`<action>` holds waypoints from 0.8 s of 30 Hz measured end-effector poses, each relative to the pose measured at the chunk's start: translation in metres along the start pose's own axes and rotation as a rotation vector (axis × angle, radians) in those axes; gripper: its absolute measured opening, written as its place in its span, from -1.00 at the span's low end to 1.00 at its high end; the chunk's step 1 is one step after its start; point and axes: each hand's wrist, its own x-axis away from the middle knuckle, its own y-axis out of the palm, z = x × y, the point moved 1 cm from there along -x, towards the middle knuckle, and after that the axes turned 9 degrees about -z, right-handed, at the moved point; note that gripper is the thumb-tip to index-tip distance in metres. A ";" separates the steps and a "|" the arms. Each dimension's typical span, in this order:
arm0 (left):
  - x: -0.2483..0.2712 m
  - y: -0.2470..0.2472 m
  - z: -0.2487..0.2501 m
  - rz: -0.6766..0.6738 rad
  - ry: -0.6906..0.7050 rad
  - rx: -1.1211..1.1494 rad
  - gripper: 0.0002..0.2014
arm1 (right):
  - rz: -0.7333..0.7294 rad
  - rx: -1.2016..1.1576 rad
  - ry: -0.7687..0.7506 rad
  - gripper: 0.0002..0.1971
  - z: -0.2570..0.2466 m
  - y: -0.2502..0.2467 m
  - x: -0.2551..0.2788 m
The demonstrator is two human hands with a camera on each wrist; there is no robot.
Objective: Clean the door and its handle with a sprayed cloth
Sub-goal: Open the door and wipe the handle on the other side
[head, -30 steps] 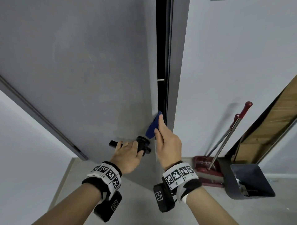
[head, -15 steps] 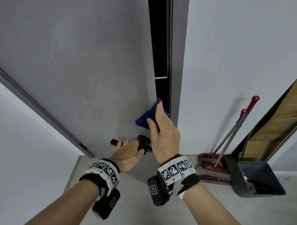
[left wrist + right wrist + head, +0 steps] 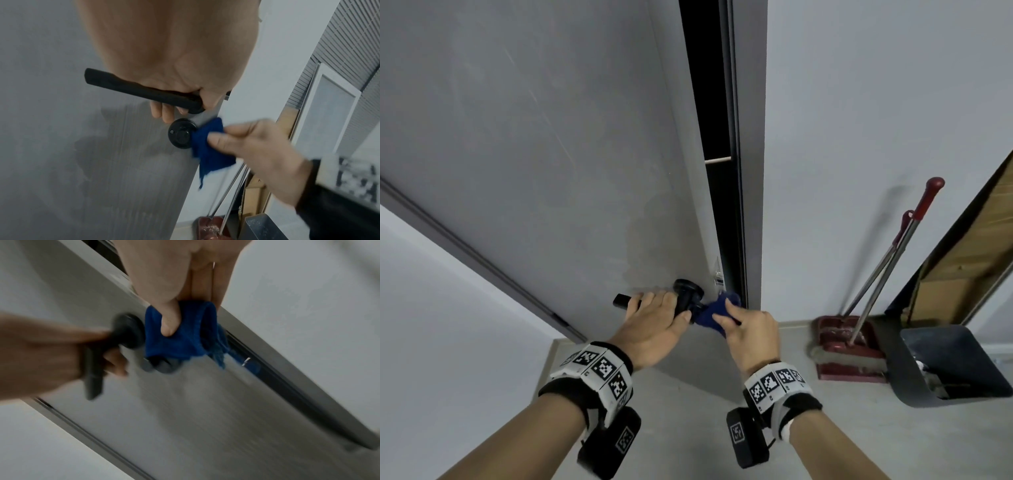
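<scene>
The grey door (image 3: 544,144) stands ajar, with a dark gap at its right edge. My left hand (image 3: 654,325) grips the black lever handle (image 3: 131,88) of the door, fingers curled round it. My right hand (image 3: 748,330) pinches a crumpled blue cloth (image 3: 714,313) between thumb and fingers and holds it against the door just right of the handle's round base (image 3: 687,291). In the left wrist view the blue cloth (image 3: 209,149) touches a black round lock plate (image 3: 182,133) below the lever. The right wrist view is blurred; there the cloth (image 3: 176,335) partly covers that plate.
A red broom and dustpan (image 3: 849,353) with metal poles lean on the white wall (image 3: 859,120) at the right. A dark grey bin (image 3: 948,366) stands beside them, with a wooden board (image 3: 976,260) behind. The floor (image 3: 688,438) is grey concrete.
My right hand has brought the blue cloth down from the door's edge above the handle to beside the handle's base. The door has swung wider. My left hand keeps hold of the lever.
</scene>
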 end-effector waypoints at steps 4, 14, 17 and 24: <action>-0.003 -0.001 0.002 0.041 0.011 -0.056 -0.76 | -0.126 -0.105 0.112 -0.75 0.031 0.013 0.015; -0.024 -0.015 -0.005 -0.039 -0.017 0.024 -0.70 | 0.193 -0.393 -0.321 -0.59 -0.037 -0.032 -0.001; -0.026 -0.014 -0.001 -0.024 -0.004 -0.042 -0.72 | 0.333 -0.069 -0.426 -0.66 -0.045 -0.035 0.001; -0.026 -0.009 -0.007 0.004 0.027 -0.019 -0.67 | 0.358 0.287 -0.586 -0.78 -0.046 -0.046 0.006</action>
